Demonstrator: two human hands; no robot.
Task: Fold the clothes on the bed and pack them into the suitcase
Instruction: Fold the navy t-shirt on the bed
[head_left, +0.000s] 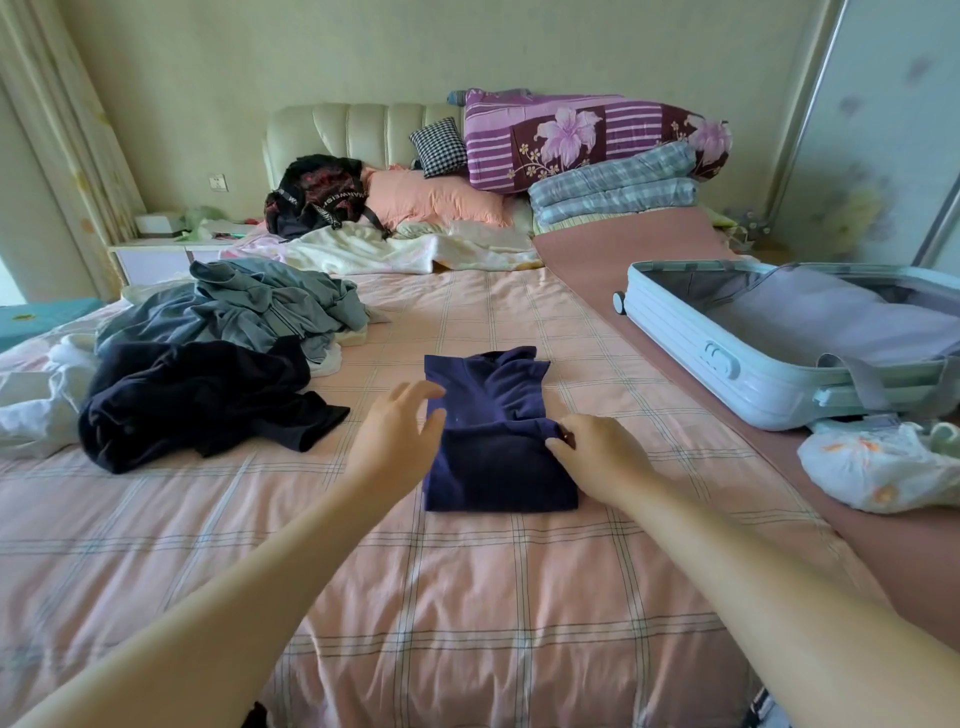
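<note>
"So, how far along are we on the head view?"

"Early, I'd judge; the navy shirt (498, 452) lies about midway across the bed (467, 597), its lower half already turned up over the upper half, collar end pointing to the headboard; my left hand (402, 431) is spread, fingers straight, touching the shirt's left edge; my right hand (597, 457) has its fingers curled and pinches the fold line at the shirt's right edge."

"And the suitcase?"

"The suitcase (727, 379) lies open along the bed's right edge, well apart from the shirt; I make out only its grey lining and no folded clothes, though part of it runs out of frame; toward the left edge a grey-green heap (270, 306), a dark garment (197, 400) and something white (31, 410) wait unfolded; so one more fold here, I reckon, then the carry across, then the whole pile."
</note>
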